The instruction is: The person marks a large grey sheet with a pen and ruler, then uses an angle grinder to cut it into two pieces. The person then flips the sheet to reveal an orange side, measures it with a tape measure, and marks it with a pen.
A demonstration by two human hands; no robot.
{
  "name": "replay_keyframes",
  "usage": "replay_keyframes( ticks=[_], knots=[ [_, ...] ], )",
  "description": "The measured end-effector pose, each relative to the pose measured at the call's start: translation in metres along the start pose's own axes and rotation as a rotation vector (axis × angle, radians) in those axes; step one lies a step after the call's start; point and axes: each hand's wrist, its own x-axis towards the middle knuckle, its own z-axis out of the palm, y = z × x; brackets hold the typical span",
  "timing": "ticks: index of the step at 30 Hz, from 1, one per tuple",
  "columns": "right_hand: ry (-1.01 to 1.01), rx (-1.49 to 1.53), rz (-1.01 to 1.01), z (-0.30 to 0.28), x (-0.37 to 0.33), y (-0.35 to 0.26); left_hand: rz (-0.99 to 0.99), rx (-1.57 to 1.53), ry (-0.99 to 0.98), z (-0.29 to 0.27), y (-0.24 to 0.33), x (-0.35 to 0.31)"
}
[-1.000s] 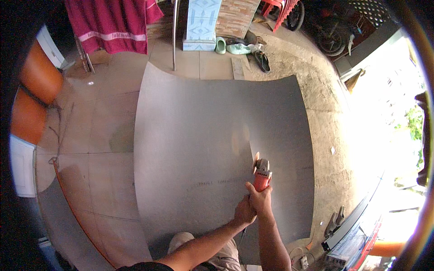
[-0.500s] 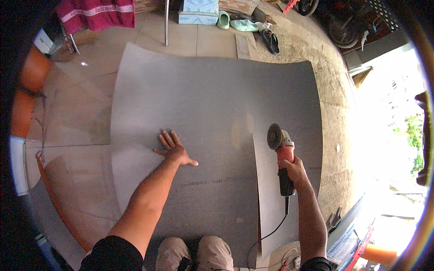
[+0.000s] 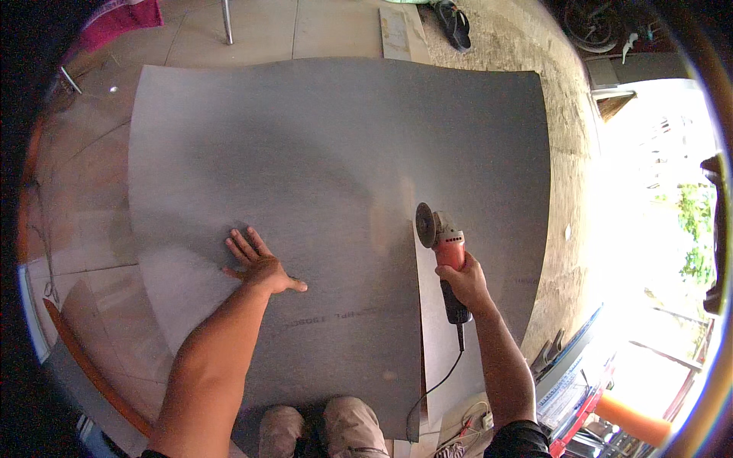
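Observation:
A large dark grey laminate sheet (image 3: pixel 328 168) lies on the floor before me, with a long straight cut from its near edge up to about its middle. In my right hand (image 3: pixel 467 282) is a red and black angle grinder (image 3: pixel 450 252), its round disc (image 3: pixel 425 224) close to the cut's far end. I cannot tell whether the disc touches the sheet. My left hand (image 3: pixel 259 267) presses flat on the sheet left of the cut, fingers spread. My knees (image 3: pixel 351 427) rest at the sheet's near edge.
The grinder's black cord (image 3: pixel 439 382) trails toward a socket strip (image 3: pixel 486 420) at the near right. A red-edged toolbox (image 3: pixel 569 397) stands beyond my right forearm. A black sandal (image 3: pixel 453 27) and a metal leg (image 3: pixel 227 21) are past the far edge. A curved orange-edged panel (image 3: pixel 95 374) lies left.
My view has tilted downward and shifted to the right. The grinder has moved leftward over the sheet, nearer the end of the cut. My left hand stays flat on the sheet.

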Motion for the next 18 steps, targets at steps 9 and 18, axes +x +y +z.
replay_keyframes(
  ticks=[9,18],
  knots=[
    [-0.043,0.044,0.032,0.0013,0.0075,0.0022,-0.013,0.009,-0.011,-0.0010,0.0019,-0.0097],
    [-0.037,0.044,0.014,0.0045,0.0126,0.0066,-0.032,0.015,-0.029,-0.0013,0.0039,-0.0087]
  ],
)
